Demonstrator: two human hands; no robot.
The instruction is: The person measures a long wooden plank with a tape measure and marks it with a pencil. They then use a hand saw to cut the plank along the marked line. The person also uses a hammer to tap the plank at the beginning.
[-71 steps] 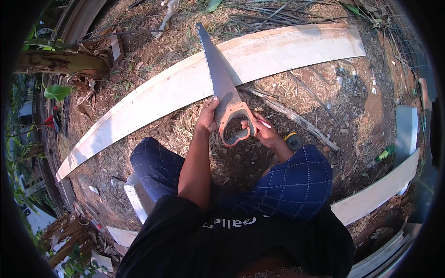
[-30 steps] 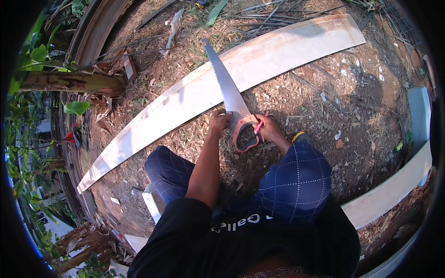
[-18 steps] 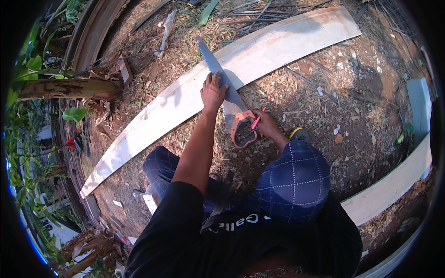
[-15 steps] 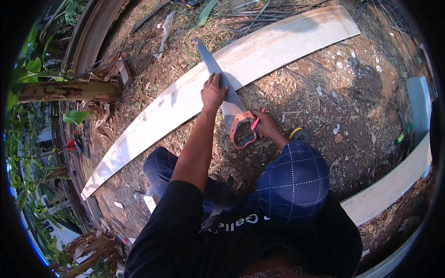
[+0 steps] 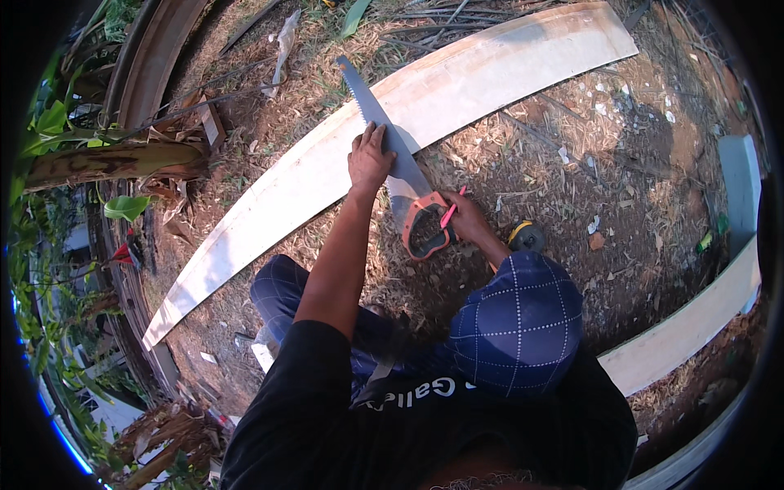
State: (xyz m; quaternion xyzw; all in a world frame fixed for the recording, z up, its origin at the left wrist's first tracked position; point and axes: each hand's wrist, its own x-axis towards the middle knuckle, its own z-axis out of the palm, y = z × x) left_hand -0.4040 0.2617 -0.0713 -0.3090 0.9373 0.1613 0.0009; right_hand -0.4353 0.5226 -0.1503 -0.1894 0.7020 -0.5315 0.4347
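A hand saw [image 5: 411,185] with a toothed steel blade and orange-and-black handle lies diagonally across the long pale board [image 5: 490,77]. My left hand [image 5: 371,159] lies on the middle of the blade where it crosses the board, fingers extended, touching rather than wrapped round it. At the handle's right side, my right hand [image 5: 464,215] grips the saw together with a slim pink marking tool [image 5: 450,211], probably a pencil or marker. A yellow-and-black tape measure [image 5: 527,237] sits on the dirt just right of that hand.
Another pale board [image 5: 678,322] curves along the lower right, beside a bluish-white panel [image 5: 735,188]. A thick plant stem [image 5: 122,163] with leaves borders the left. Thin rods [image 5: 433,28] and a crumpled plastic piece [image 5: 280,49] lie beyond the board. My checked-trousered knees frame the foreground.
My left hand has moved forward from the blade's base near the handle onto its middle over the board. The saw's tip has shifted slightly left in view; my right hand stays at the handle.
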